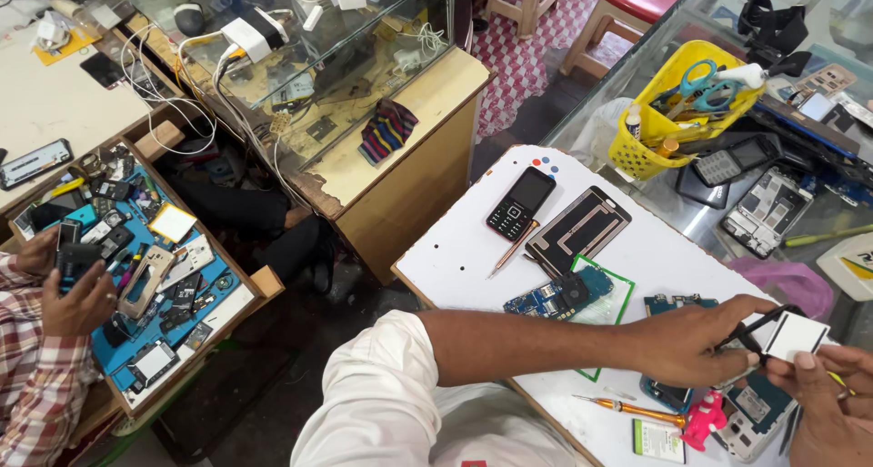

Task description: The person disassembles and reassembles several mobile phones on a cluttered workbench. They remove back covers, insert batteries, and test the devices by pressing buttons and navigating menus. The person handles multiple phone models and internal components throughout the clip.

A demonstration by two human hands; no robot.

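My left hand [696, 340] reaches across the white worktable [455, 249] and pinches black tweezers [759, 326] against a small white square part [796, 333]. My right hand [832, 399], at the lower right corner, holds that white part by its lower edge. Under both hands lie an opened phone body [750, 417] and a blue circuit board [559, 296]. A black keypad phone [519, 202] and a dark back cover [579, 229] rest farther up the table.
An orange-handled screwdriver [627, 409], a pink tool [707, 419] and a battery [658, 440] lie near the table's front. A yellow basket [641, 153] with scissors stands on the glass counter. At left, another person's hands [73, 294] work over a blue tray [145, 276] of phone parts.
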